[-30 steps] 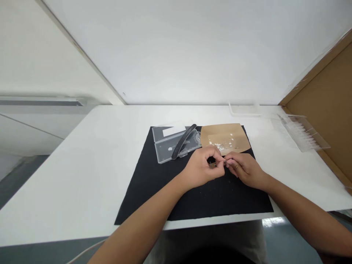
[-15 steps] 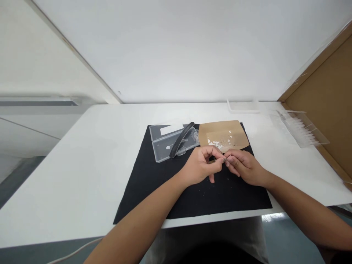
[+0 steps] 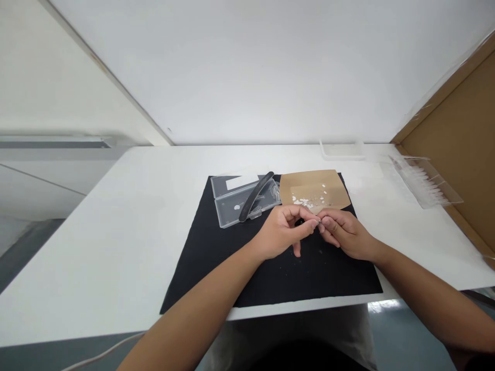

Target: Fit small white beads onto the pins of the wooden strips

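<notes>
Pinching on both sides, the grip of the left hand point(image 3: 284, 232) and that of the right hand point(image 3: 350, 234) meet thumb-to-forefinger at one tiny piece point(image 3: 319, 221), too small and too covered to make out. It sits between the two sets of fingertips, above the mat point(image 3: 309, 281) and just in front of the card point(image 3: 338, 191).

For work this fine, light, even pressure should serve best: one hand steadying, the other making small moves, both wrists low. Squeezing hard could flick the piece out, and staying above the dark mat would make a dropped one easier to find. Pale flakes point(image 3: 303, 201) lie loose on the card, close behind the fingers, so a careless knuckle could scatter them. Farther left, a dark strip point(image 3: 255, 198) lies across the open box point(image 3: 228, 214), well clear of the fingertips. Beneath everything, the white worktop point(image 3: 108, 247) gives firm support.
</notes>
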The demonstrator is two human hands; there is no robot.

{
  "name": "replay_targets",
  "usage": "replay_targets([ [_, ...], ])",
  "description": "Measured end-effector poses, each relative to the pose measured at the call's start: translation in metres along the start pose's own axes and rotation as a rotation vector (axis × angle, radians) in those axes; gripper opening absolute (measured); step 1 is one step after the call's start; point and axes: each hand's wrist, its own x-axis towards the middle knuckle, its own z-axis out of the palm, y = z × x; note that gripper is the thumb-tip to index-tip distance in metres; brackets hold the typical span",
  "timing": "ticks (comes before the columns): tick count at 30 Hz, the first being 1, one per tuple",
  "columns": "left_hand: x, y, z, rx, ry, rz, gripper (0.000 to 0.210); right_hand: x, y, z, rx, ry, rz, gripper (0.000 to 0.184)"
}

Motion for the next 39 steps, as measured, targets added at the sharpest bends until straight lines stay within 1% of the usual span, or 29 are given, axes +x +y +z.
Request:
replay_targets([
  [6, -0.002, 0.006, -0.001, 0.028, -0.010, -0.002, 0.040, -0.001, 0.001, -0.001, 0.031, -0.007, -0.004, 0.039],
  [12, -0.001, 0.008, 0.000, 0.016, -0.016, 0.062, 0.039, -0.002, 0.002, -0.002, 0.032, -0.007, -0.006, 0.038],
  [19, -0.001, 0.011, -0.001, 0.057, -0.021, 0.056, 0.039, -0.001, 0.005, -0.003, 0.045, -0.017, -0.001, 0.038],
  [27, -0.002, 0.016, -0.003, 0.066, -0.091, 0.046, 0.035, -0.002, 0.005, -0.008, 0.041, -0.056, -0.006, 0.036],
  [33, 0.000, 0.018, -0.005, 0.105, -0.114, 0.047, 0.035, -0.002, 0.002, -0.016, -0.032, -0.092, 0.016, 0.033],
  [39, 0.000, 0.020, -0.006, 0.154, -0.151, 0.038, 0.034, 0.000, -0.003, -0.023, -0.137, -0.159, -0.018, 0.031],
])
